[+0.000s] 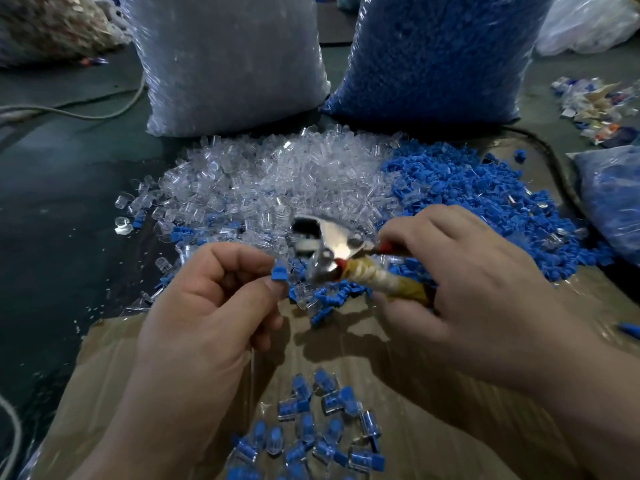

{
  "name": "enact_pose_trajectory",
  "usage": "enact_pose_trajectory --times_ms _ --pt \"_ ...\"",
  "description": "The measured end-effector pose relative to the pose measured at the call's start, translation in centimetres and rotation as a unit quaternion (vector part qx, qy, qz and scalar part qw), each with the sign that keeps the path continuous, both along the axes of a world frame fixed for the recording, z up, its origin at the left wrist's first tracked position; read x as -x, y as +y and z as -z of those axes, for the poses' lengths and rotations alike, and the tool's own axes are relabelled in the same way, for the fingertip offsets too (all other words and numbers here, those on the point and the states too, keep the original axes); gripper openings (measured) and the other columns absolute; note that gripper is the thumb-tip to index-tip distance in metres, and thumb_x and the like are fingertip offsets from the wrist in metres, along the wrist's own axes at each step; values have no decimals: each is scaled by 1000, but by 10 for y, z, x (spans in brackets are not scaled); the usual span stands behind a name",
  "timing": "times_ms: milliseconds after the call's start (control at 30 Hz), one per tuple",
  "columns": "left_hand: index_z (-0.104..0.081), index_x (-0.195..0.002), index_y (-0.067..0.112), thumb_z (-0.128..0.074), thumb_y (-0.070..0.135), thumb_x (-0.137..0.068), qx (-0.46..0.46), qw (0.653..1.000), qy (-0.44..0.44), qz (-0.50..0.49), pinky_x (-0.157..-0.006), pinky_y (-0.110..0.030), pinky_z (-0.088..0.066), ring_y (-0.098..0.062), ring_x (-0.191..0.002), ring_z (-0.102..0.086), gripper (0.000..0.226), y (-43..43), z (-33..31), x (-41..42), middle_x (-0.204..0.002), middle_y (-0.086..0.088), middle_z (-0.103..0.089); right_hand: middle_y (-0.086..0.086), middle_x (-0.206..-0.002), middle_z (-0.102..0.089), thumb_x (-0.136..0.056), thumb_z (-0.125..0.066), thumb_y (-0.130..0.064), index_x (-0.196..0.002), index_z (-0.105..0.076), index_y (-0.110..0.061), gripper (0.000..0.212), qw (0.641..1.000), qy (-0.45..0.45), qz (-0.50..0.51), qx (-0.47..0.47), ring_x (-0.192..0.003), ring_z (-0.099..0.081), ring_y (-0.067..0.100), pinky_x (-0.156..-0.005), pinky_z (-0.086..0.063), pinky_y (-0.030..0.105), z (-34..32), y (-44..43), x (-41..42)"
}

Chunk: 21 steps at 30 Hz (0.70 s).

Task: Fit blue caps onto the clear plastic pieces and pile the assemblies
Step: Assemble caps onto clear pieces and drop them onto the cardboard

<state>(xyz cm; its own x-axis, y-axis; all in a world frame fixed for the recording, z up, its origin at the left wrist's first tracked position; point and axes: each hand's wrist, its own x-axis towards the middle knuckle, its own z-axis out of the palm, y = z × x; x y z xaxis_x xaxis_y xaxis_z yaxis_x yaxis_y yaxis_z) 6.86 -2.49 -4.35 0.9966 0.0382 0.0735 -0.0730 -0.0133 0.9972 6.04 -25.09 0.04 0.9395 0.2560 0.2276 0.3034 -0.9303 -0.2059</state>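
The main risk is a bad seating. The left hand point(214, 306) pinches a single blue cap point(279, 271) between thumb and forefinger, just beside a clear piece point(320, 266) that seems to sit at the metal head of the pliers point(341, 247). If the cap goes in tilted, it could jam or pop off and fall into the loose parts below. The pinch covers only one edge of the cap, so the cap could also twist or slip. The right hand point(460, 271) is curled round the pliers' handles, and too hard a squeeze might crack the clear plastic. How firmly the tool grips the piece cannot be told through the glare.

The cap is small, matte blue and blocky. The clear piece is glossy and see-through, hard to pick out against the heap of clear pieces point(277, 181) behind it. That heap lies next to a heap of blue caps point(467, 195). Finished assemblies point(311, 434), clear bodies with blue ends, lie in a loose pile on the cardboard point(450, 427) nearest the person.
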Motion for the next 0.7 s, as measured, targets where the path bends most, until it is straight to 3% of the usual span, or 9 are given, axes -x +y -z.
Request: enact_pose_trajectory --times_ms 167,333,467,600,700 --pt "-70 -88 38 -81 31 -76 -26 999 -37 -11 -45 -19 -49 -7 -55 -63 17 -2 -3 2 -67 3 -67 -15 -99 -48 -75 -41 -60 -121 -47 -36 52 998 50 -11 36 -94 -46 11 -74 -36 25 1 1 0" --pt "-70 -88 40 -81 52 -62 -37 998 -44 -9 -47 -20 -51 -7 -57 -64 30 -2 -5 3 -70 3 -68 -17 -99 -47 -75 -42 -61 -121 -45 -37 51 998 47 -27 31 -94 -44 9 -73 -33 23 4 2 -1" --pt "-69 -88 43 -69 53 -62 -47 998 -51 -11 -48 -19 -51 -6 -59 -63 28 -2 -6 3 -70 6 -67 -19 -99 -46 -77 -43 -62 -120 -41 -40 49 998 41 -31 27 -92 -43 7 -71 -32 18 6 3 -1" --pt "-69 -89 41 -86 42 -70 -65 996 -57 -7 -50 -18 -51 -7 -59 -61 26 -3 -6 3 -70 5 -67 -18 -102 -48 -77 -42 -62 -123 -41 -39 52 998 43 -32 22 -95 -44 9 -75 -36 25 6 3 -1" --pt "-69 -88 42 -76 47 -68 -67 997 -48 -2 -48 -21 -51 -9 -58 -62 22 -2 -6 6 -73 2 -69 -16 -103 -49 -77 -41 -62 -125 -43 -37 54 998 47 -38 31 -96 -45 10 -76 -36 25 6 4 0"
